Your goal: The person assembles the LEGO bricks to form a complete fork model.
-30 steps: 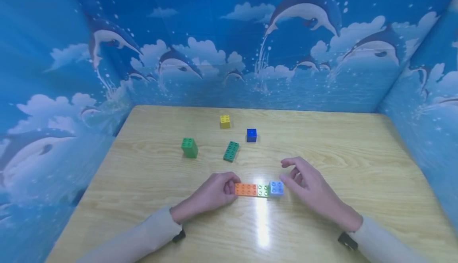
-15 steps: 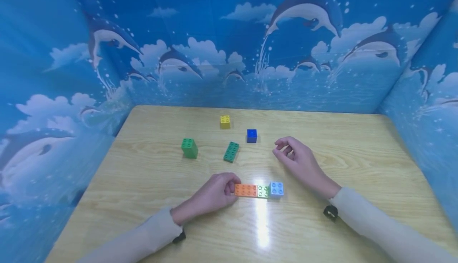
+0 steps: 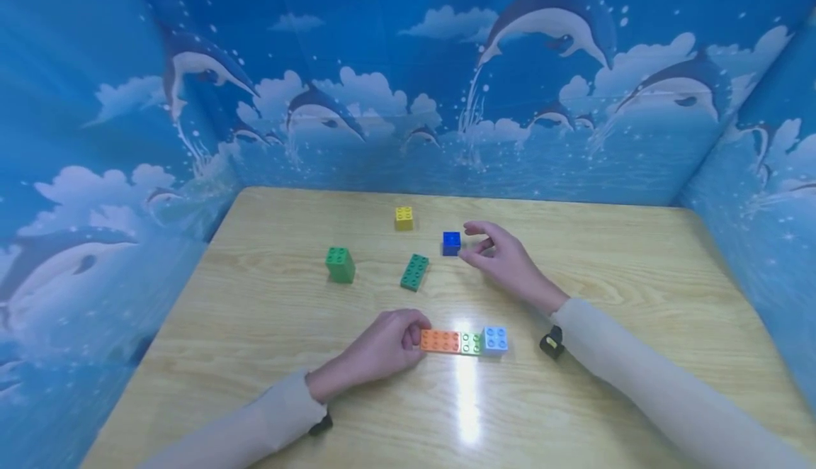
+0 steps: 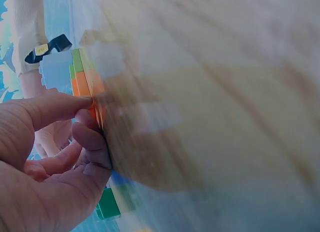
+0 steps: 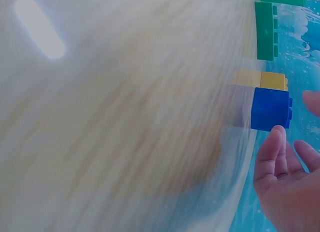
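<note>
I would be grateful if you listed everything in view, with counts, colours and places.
Table: one, pale wood, in front of the person
Dolphin backdrop: one, blue and white, behind and beside the table
Yellow brick: one, yellow, farthest back
Dark blue brick: one, blue, right of the yellow brick and nearer
Tall block: one, green, leftmost
Flat brick: one, dark green, right of the tall block
Orange brick: one, orange, left end of the front row
Light green brick: one, light green, mid-row
Light blue brick: one, light blue, right end
Sleeves: two, pale, on both arms
Wrist devices: two, black, one per wrist
Left hand: one, pinching the orange brick's left end
Right hand: one, beside the dark blue brick, contact unclear
</note>
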`<state>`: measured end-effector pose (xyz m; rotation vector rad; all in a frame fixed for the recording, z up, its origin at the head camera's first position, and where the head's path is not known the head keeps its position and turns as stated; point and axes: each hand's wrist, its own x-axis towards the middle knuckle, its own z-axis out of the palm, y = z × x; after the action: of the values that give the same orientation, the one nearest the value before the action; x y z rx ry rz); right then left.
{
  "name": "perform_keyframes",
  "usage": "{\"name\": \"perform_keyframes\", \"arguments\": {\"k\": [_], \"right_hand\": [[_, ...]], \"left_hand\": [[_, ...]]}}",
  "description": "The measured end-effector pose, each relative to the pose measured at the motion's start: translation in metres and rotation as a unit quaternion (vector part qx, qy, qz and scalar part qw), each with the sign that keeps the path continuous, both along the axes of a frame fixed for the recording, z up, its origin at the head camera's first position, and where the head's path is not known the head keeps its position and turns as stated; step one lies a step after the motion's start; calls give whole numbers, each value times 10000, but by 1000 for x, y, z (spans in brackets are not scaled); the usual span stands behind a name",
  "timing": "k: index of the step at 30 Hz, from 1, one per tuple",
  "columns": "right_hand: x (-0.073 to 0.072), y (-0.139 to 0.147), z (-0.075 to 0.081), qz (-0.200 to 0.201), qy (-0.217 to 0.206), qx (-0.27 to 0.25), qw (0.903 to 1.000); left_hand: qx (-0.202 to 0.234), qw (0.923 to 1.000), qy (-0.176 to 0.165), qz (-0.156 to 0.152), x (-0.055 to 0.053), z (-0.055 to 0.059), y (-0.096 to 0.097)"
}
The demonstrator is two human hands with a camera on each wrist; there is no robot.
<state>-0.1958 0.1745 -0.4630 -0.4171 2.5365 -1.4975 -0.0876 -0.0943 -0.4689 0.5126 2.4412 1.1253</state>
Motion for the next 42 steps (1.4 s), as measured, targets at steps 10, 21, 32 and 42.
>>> {"name": "perform_keyframes", "arguments": {"k": [10,21,32,42], "right_hand": [[-14,-14,-6,-166,-402,72,9990],[-21,-15,-11,-264,-464,163,9984],[-8,-8,-4,-165,-852,188,9960],[8,0,0,-74,-977,177,9950]], "left_hand": [[172,9999,9,-1,1,-1,-1],[183,9998,35,-65,1,0,-2],[168,9998,-95,47,3,1,1],[104,9999,-75,74,2,0,1]]}}
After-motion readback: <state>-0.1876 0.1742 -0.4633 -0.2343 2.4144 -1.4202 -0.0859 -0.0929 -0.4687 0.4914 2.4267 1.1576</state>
